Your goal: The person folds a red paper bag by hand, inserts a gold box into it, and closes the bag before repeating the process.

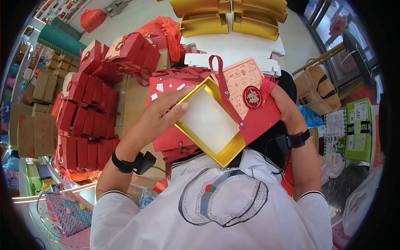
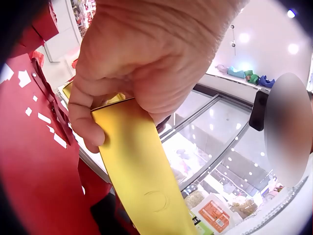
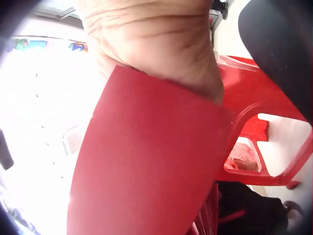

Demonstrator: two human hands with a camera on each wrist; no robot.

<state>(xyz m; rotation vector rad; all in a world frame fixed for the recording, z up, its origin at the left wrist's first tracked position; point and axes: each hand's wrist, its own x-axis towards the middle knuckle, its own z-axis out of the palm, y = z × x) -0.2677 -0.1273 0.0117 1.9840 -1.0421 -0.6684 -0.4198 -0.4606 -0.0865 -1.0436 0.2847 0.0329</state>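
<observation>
My left hand (image 1: 163, 109) grips the upper left rim of a gold open-topped box (image 1: 239, 146) with a white inside, thumb over the edge. In the left wrist view the fingers curl round the end of the gold box (image 2: 142, 161). My right hand (image 1: 286, 103) holds the right side of a red gift box (image 1: 260, 125) with a strap handle, a pink printed panel, a round emblem and a tassel. The gold box overlaps the left edge of the red one, tilted across my lap. In the right wrist view a plain red side (image 3: 146, 152) hides the fingers.
Flat red box pieces with straps (image 1: 160, 141) lie beneath my left hand. Stacked red gift boxes (image 1: 83, 121) stand to the left. Ahead, several gold boxes (image 1: 204, 26) rest on a white surface (image 1: 246, 48). A cardboard box (image 1: 314, 89) and a green box (image 1: 358, 129) stand at right.
</observation>
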